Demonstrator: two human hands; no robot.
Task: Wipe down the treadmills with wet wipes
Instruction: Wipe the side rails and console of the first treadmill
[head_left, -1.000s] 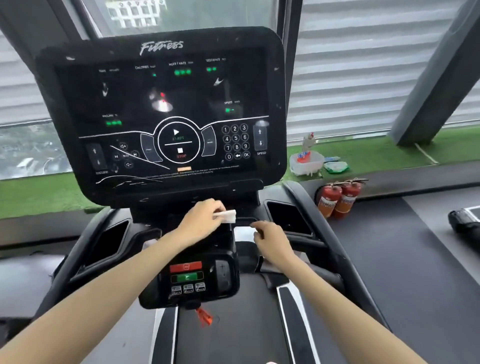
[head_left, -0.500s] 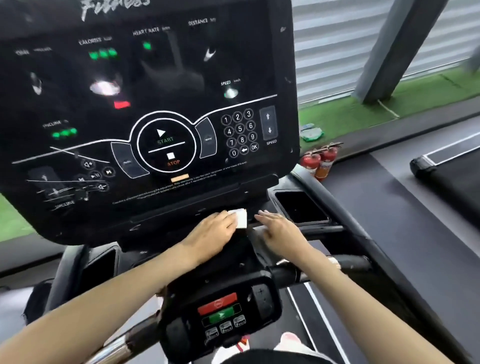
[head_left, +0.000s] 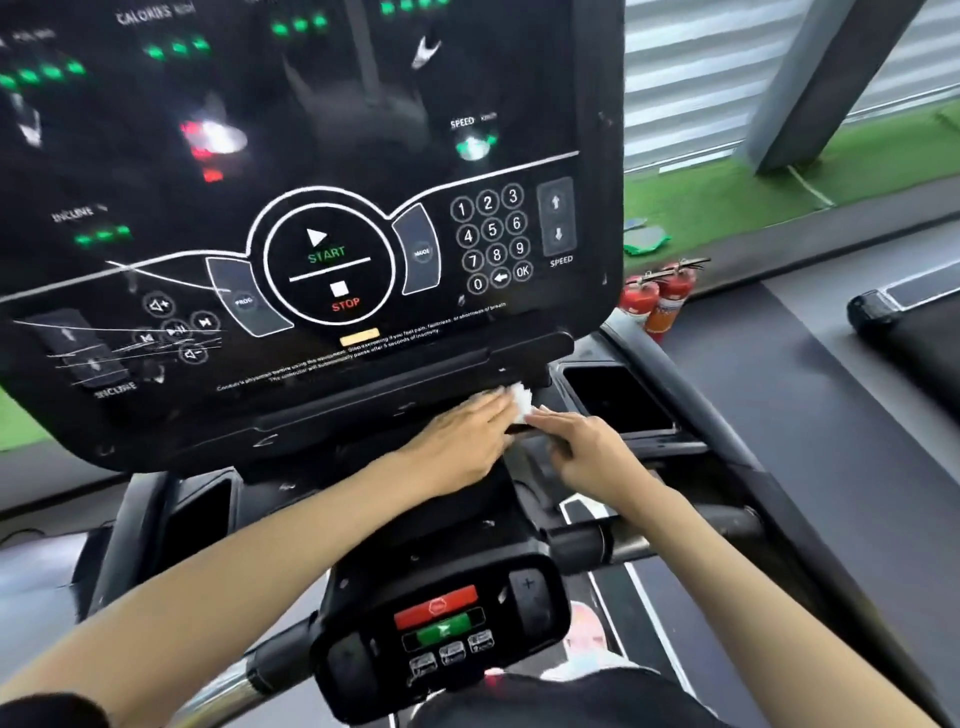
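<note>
Hands and wipe (head_left: 522, 397) have slid a bit right along the ledge under the console (head_left: 311, 208) since half a second ago, and the console now fills more of the view, its top cut off. Console text reads CALORIES, SPEED, INCLINE, START in green, STOP in red, PROG and MODE on the side keys, keypad 0-9 with OK, and SPEED under the up/down arrows; INCLINE appears again bottom left by scratch marks, and the fine print along the bottom is mostly too small to read. Left hand (head_left: 462, 441) lies flat on the ledge with its fingers straight and close together, pressing the wipe down. White wipe sticks out just past those fingertips, at the right end of the ledge, directly below the OK key. Right hand (head_left: 587, 452) is just beside it, fingers loosely extended and resting on the ledge, index tip touching or nearly touching the wipe's lower edge; cannot tell which. Black tray (head_left: 613, 400) sits right of the hands. Below the hands, a control pod (head_left: 441, 618) carries a red bar and a green bar with small keys under them. Two red extinguishers (head_left: 660, 301) stand on the floor to the right, near green turf (head_left: 883, 166); a second treadmill (head_left: 883, 306) shows at the right edge.
</note>
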